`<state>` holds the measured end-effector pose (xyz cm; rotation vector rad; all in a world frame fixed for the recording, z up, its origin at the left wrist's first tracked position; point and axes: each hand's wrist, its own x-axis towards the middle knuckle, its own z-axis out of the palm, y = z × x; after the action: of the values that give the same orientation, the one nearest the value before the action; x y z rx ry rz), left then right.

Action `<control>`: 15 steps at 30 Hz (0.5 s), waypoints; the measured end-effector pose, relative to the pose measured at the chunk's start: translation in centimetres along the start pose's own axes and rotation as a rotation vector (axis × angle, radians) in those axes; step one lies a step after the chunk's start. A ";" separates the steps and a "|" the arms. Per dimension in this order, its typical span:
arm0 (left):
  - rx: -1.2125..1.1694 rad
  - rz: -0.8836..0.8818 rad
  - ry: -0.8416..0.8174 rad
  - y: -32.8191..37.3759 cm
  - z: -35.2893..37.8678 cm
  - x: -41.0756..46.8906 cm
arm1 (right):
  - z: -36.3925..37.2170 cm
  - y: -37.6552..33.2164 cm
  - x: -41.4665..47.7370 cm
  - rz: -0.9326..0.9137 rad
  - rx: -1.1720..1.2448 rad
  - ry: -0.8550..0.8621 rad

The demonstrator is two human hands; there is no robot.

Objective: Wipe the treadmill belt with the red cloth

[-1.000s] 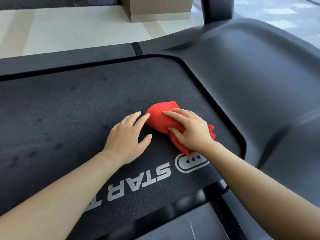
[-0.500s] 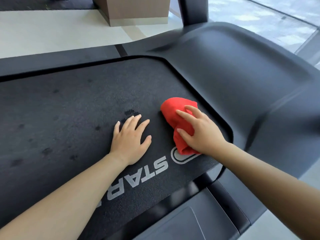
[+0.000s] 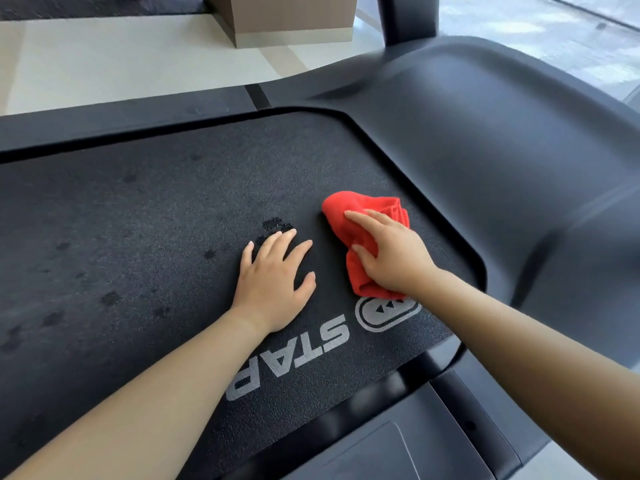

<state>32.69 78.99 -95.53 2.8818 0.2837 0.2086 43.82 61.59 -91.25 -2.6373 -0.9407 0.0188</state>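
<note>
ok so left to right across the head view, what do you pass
dark spots on the textured black treadmill belt → left hand → crumpled red cloth under the right hand → smooth black plastic cover

One head-worn wide-angle camera faces forward and down, close above the textured black treadmill belt (image 3: 156, 220). Pale smooth floor (image 3: 104, 64) fills the frame's upper left.
</note>
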 end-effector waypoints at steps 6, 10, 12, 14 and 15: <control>-0.002 0.001 0.013 0.0 -0.1 0.1 | -2.3 0.0 -3.4 -0.016 0.184 0.102; 0.010 0.000 0.005 0.1 -0.2 0.0 | -3.1 0.1 -2.6 -0.009 0.152 0.155; 0.008 -0.004 0.002 0.2 -0.3 0.0 | -2.8 0.3 -2.1 0.023 -0.020 0.050; 0.008 -0.008 -0.003 0.2 -0.3 0.0 | -2.1 0.2 -1.3 -0.012 -0.128 -0.034; 0.009 -0.007 -0.005 0.2 -0.3 0.0 | -1.7 0.0 -0.9 -0.049 -0.144 -0.068</control>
<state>32.71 78.87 -95.16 2.8894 0.2952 0.1993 43.36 60.55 -89.75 -2.7591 -1.0655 0.0302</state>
